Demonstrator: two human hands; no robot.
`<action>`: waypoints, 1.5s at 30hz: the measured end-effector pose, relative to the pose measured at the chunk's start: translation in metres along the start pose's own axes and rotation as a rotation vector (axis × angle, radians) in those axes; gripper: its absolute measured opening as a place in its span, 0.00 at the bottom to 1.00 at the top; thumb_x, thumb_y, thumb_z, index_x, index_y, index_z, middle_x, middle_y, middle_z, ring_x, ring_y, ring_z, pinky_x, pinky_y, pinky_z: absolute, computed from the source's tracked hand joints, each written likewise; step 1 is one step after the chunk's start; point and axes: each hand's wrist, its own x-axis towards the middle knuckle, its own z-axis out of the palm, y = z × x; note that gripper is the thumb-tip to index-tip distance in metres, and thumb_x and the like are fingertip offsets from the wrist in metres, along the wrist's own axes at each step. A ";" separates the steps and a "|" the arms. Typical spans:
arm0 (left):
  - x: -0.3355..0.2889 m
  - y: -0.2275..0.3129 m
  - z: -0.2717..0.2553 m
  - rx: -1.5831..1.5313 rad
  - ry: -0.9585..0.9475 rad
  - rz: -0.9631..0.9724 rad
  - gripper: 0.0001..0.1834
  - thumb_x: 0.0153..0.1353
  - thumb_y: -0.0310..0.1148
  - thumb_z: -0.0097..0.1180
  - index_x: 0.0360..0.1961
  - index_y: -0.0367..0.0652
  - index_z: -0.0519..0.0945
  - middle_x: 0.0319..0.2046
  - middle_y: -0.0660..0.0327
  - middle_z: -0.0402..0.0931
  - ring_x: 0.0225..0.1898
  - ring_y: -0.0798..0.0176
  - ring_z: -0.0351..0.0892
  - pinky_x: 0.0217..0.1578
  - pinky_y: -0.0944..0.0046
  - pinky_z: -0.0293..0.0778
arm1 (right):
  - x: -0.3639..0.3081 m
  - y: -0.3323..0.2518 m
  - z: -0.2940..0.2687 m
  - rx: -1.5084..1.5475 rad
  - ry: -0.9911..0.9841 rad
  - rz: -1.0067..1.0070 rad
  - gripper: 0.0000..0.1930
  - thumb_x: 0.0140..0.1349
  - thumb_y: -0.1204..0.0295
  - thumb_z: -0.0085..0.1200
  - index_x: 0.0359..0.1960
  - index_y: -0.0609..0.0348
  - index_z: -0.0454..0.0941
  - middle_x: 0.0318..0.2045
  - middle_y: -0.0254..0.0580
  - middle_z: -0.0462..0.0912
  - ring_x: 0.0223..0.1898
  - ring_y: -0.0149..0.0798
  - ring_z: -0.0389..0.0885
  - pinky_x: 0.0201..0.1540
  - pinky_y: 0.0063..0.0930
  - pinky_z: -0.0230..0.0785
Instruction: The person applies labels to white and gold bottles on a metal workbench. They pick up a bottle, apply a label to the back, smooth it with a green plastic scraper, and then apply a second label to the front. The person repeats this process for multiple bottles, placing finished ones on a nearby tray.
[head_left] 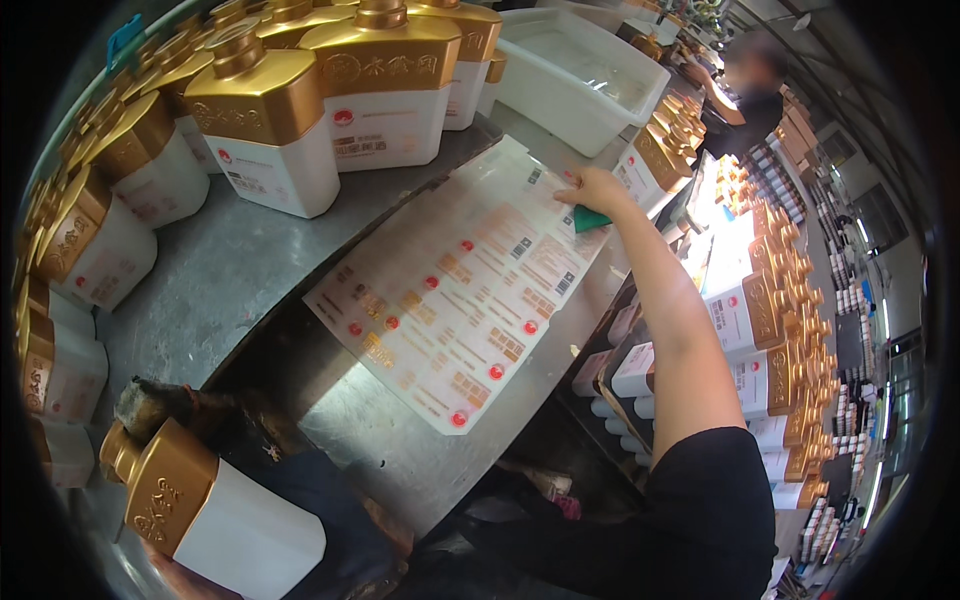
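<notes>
A bottle (262, 525) with a gold shoulder and a plain white body lies tilted at the lower left. My left hand (170, 572) is closed round its underside, mostly hidden by it. A translucent sheet (440, 290) of printed labels, with red round marks and gold and dark text, lies aslant on the metal table (215, 280). Over the sheet's far right edge reaches my right hand (597, 190), fingers bent and closed on a flat green piece (590, 218) that shows below the palm. Whether the fingertips also pinch the sheet is hard to see.
Several gold-topped white bottles (265, 140) with labels crowd the table's far and left sides. A white plastic tub (580, 80) holding clear liquid stands beyond the sheet. More bottles (770, 330) line the right. At the far right a person (745, 100) in dark clothing works.
</notes>
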 end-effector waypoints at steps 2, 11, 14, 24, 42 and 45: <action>0.002 0.006 -0.003 0.103 0.026 0.083 0.18 0.68 0.35 0.50 0.54 0.35 0.74 0.56 0.45 0.72 0.57 0.49 0.73 0.55 0.53 0.72 | 0.005 0.013 0.007 0.038 0.084 -0.001 0.23 0.50 0.50 0.63 0.35 0.58 0.80 0.32 0.48 0.85 0.39 0.52 0.84 0.40 0.43 0.74; -0.009 0.006 -0.016 -0.096 -0.252 0.375 0.19 0.67 0.42 0.50 0.56 0.50 0.76 0.60 0.50 0.69 0.62 0.49 0.68 0.63 0.44 0.60 | -0.042 -0.052 -0.026 -0.264 0.661 -0.161 0.10 0.60 0.64 0.50 0.34 0.54 0.80 0.29 0.53 0.83 0.35 0.57 0.83 0.34 0.52 0.70; -0.037 0.005 -0.017 0.204 -0.453 0.838 0.16 0.54 0.31 0.66 0.43 0.66 0.86 0.55 0.51 0.74 0.58 0.48 0.73 0.66 0.32 0.49 | -0.096 -0.109 -0.054 -0.500 0.668 -0.152 0.11 0.64 0.59 0.50 0.34 0.50 0.80 0.26 0.45 0.83 0.31 0.49 0.83 0.30 0.43 0.72; -0.040 -0.025 -0.019 -0.226 -0.460 0.155 0.66 0.40 0.36 0.79 0.74 0.40 0.44 0.69 0.49 0.53 0.67 0.51 0.61 0.65 0.52 0.61 | -0.279 -0.316 -0.143 0.534 -0.099 -1.179 0.09 0.51 0.73 0.67 0.31 0.66 0.83 0.24 0.36 0.84 0.22 0.34 0.82 0.27 0.22 0.71; -0.027 -0.006 -0.020 -0.760 -0.479 -0.073 0.52 0.58 0.34 0.63 0.74 0.43 0.41 0.67 0.49 0.48 0.69 0.51 0.52 0.65 0.50 0.60 | -0.299 -0.362 -0.066 0.492 0.030 -0.956 0.28 0.57 0.65 0.65 0.57 0.62 0.70 0.16 0.34 0.77 0.19 0.31 0.77 0.24 0.24 0.67; -0.021 -0.010 -0.012 -0.672 -0.426 -0.046 0.47 0.60 0.33 0.60 0.74 0.43 0.44 0.68 0.50 0.47 0.70 0.53 0.52 0.64 0.50 0.63 | -0.300 -0.352 -0.049 0.524 -0.205 -0.878 0.38 0.56 0.60 0.65 0.65 0.62 0.62 0.17 0.37 0.78 0.21 0.38 0.80 0.25 0.30 0.69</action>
